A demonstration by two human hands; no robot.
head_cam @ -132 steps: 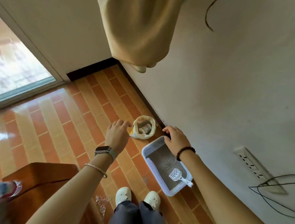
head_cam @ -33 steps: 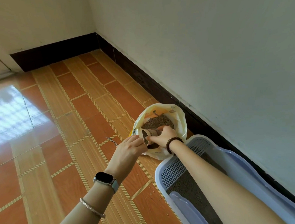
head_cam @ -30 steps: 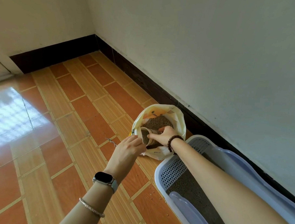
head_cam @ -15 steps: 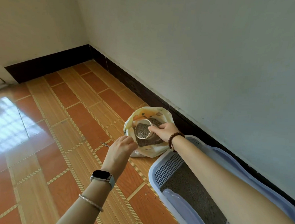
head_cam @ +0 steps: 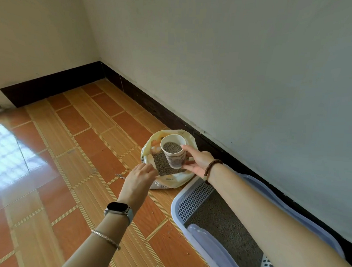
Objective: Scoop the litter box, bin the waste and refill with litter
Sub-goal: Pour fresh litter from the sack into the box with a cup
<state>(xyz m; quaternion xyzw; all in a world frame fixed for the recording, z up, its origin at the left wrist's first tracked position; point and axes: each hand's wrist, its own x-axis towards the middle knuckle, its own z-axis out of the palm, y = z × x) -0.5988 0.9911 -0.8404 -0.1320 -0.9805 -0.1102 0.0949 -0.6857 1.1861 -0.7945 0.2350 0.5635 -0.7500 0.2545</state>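
Holding a litter-filled cup (head_cam: 175, 153) in the right hand (head_cam: 198, 161) over the litter bag (head_cam: 165, 183); pinching its near rim with the left hand (head_cam: 136, 180); just beside the litter box (head_cam: 176, 202), at the floor's (head_cam: 89, 149) wall edge.

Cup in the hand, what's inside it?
Grey litter grains show inside the cup the right hand holds. The cup's wall hides how deep they go.

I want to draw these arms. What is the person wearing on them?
No sleeves. Left wrist: a watch with a black face and pale strap, plus a thin silver chain. Right wrist: dark brown beads.
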